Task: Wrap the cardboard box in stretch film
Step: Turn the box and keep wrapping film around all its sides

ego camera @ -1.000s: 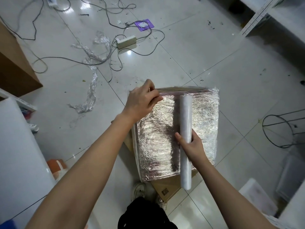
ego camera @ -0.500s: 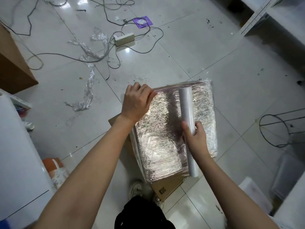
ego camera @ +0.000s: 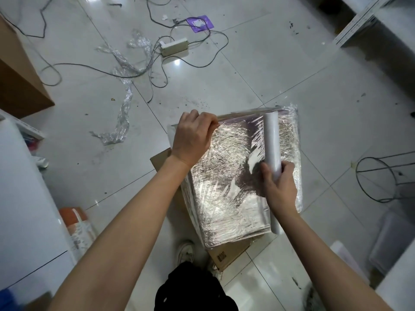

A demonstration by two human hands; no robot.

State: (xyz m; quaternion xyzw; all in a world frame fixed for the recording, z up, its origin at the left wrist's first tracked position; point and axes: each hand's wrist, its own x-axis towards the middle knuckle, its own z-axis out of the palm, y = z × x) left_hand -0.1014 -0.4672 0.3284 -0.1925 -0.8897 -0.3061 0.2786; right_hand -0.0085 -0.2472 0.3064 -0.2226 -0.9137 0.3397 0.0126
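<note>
Shiny film covers the cardboard box (ego camera: pixel 238 176), which is stood on flattened cardboard (ego camera: pixel 226 254) on the tiled floor (ego camera: pixel 280 70). Its far edge is gripped by the left hand (ego camera: pixel 190 138), fingers curled; the film roll (ego camera: pixel 272 144) is clasped by the right hand (ego camera: pixel 279 185).

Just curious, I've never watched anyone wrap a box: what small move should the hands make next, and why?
Probably draw the film roll sideways towards the box's right edge, paying out film. The right hand grips the roll upright over the top of the box, which is already film-covered, while the left hand grips the far left corner and steadies it. That would pull the next layer tight.
</note>
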